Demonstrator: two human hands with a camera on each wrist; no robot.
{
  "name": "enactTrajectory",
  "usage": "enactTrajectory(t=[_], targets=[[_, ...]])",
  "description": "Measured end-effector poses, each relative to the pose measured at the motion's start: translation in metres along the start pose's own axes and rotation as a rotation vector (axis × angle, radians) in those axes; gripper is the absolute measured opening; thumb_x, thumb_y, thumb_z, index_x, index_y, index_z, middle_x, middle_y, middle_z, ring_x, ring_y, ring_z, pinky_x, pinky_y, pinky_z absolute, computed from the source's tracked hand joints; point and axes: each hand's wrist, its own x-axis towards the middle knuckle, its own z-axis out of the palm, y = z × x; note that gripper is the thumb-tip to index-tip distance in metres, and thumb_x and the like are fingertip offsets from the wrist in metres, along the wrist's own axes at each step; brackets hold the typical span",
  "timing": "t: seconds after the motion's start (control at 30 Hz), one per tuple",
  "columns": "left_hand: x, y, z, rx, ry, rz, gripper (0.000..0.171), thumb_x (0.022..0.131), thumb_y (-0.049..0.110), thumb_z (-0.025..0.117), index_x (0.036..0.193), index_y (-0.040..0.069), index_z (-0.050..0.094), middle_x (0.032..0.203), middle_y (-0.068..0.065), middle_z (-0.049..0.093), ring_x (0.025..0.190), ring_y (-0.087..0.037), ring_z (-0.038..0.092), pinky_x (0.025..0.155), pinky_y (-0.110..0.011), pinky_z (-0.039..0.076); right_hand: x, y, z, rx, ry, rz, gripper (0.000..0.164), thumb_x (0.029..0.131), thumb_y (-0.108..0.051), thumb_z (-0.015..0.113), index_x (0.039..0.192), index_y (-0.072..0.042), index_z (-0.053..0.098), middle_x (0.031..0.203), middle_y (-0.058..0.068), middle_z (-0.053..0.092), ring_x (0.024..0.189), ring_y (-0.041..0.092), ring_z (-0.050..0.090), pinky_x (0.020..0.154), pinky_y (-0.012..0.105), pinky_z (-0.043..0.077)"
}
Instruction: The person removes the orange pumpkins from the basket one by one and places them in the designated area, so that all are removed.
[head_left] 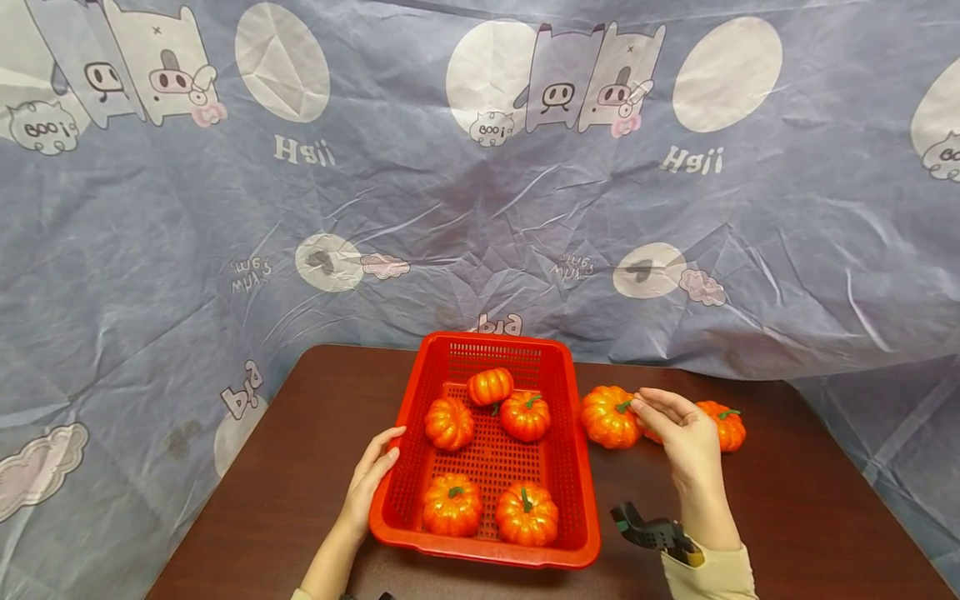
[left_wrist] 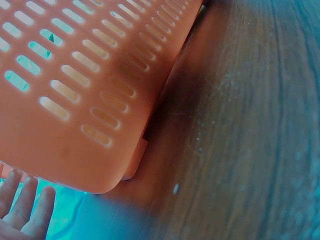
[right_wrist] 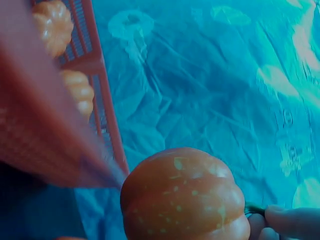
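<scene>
A red plastic basket (head_left: 483, 547) stands on the table with several small orange pumpkins inside, among them a front-left pumpkin (head_left: 452, 505) and a front-right pumpkin (head_left: 527, 514). My left hand (head_left: 366, 483) rests against its left rim, fingers fairly straight; the left wrist view shows several of its fingers (left_wrist: 40, 212) beside the rim. Just right of the basket, my right hand (head_left: 686, 433) pinches the green stem of another orange pumpkin (head_left: 609, 418). The right wrist view shows this pumpkin (right_wrist: 182, 200) close up, thumb and fingertips at its stem.
Behind my right hand lies another pumpkin (head_left: 723, 425) on the brown table (head_left: 300, 442), and a bit of orange shows beside the pinched one. A blue-grey printed cloth (head_left: 480, 208) hangs behind the table. A black strap-like device (head_left: 652, 531) sits at my right wrist.
</scene>
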Motion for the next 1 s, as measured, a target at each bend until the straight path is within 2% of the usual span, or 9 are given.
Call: enactTrajectory(t=[0.1,0.2,0.27,0.37,0.5,0.6,0.77,0.9,1.0], targets=[[0.000,0.000,0.000,-0.001,0.000,0.000,0.037,0.100,0.012,0.038,0.134,-0.001,0.039,0.128,-0.028,0.040,0.106,-0.028,0.052,0.085,-0.031,0.047,0.023,0.054,-0.034,0.034,0.036,-0.011,0.046,0.075,-0.010,0.079,0.117,0.001,0.063,0.106,0.012,0.068,0.085,0.020,0.068,0.068,0.027,0.054],[0.000,0.001,0.001,0.004,0.006,-0.006,0.037,0.099,0.012,0.038,0.134,-0.001,0.040,0.127,-0.028,0.041,0.105,-0.028,0.053,0.084,-0.032,0.047,0.020,0.064,-0.041,0.004,0.092,0.050,0.050,0.072,-0.012,0.081,0.117,0.001,0.063,0.104,0.011,0.068,0.086,0.021,0.067,0.069,0.028,0.054],[0.000,0.001,0.001,0.006,0.007,-0.008,0.037,0.099,0.012,0.038,0.134,-0.001,0.040,0.127,-0.028,0.041,0.104,-0.028,0.053,0.084,-0.032,0.047,0.012,0.061,-0.040,-0.034,0.100,0.061,0.050,0.072,-0.015,0.082,0.116,0.001,0.064,0.099,0.008,0.070,0.084,0.018,0.068,0.068,0.028,0.054],[0.000,0.001,0.001,0.007,0.008,-0.007,0.037,0.099,0.012,0.038,0.134,-0.001,0.040,0.127,-0.028,0.041,0.104,-0.028,0.053,0.084,-0.031,0.047,0.000,0.051,-0.037,-0.084,0.054,0.065,0.047,0.075,-0.015,0.080,0.116,0.001,0.063,0.096,0.004,0.071,0.081,0.015,0.068,0.067,0.026,0.054],[0.000,0.001,0.001,0.007,0.005,-0.005,0.037,0.100,0.012,0.038,0.134,-0.002,0.039,0.126,-0.029,0.041,0.104,-0.027,0.052,0.084,-0.031,0.047,-0.016,0.026,-0.028,-0.081,-0.035,0.050,0.038,0.077,-0.012,0.077,0.112,0.001,0.066,0.092,0.001,0.071,0.080,0.012,0.068,0.065,0.024,0.054],[0.000,0.001,0.001,0.007,0.002,-0.005,0.037,0.100,0.012,0.038,0.134,-0.002,0.039,0.126,-0.029,0.041,0.104,-0.028,0.052,0.085,-0.031,0.047,-0.027,0.008,-0.018,-0.049,-0.055,0.064,0.031,0.078,-0.010,0.076,0.107,0.000,0.068,0.088,0.001,0.071,0.076,0.012,0.068,0.062,0.023,0.053],[-0.001,0.001,0.001,0.004,0.001,-0.001,0.037,0.100,0.012,0.038,0.134,-0.002,0.039,0.125,-0.029,0.042,0.104,-0.027,0.052,0.084,-0.031,0.047,-0.039,-0.012,-0.005,-0.137,-0.044,0.157,0.032,0.077,-0.019,0.078,0.104,-0.004,0.070,0.084,-0.008,0.070,0.073,0.006,0.066,0.065,0.021,0.052],[-0.001,0.001,0.001,0.000,0.000,0.000,0.036,0.100,0.011,0.038,0.134,-0.002,0.039,0.125,-0.029,0.042,0.104,-0.028,0.052,0.084,-0.032,0.047,-0.041,-0.016,-0.002,-0.141,-0.057,0.217,0.025,0.081,-0.016,0.074,0.104,-0.006,0.071,0.083,-0.009,0.070,0.075,0.005,0.066,0.068,0.022,0.052],[0.000,0.001,0.001,0.001,0.000,0.004,0.036,0.100,0.011,0.038,0.134,-0.002,0.039,0.125,-0.028,0.042,0.104,-0.027,0.052,0.085,-0.031,0.047,-0.040,-0.017,0.000,-0.159,-0.044,0.261,0.026,0.083,-0.013,0.071,0.107,-0.002,0.069,0.082,-0.009,0.070,0.075,0.005,0.066,0.069,0.023,0.052]])
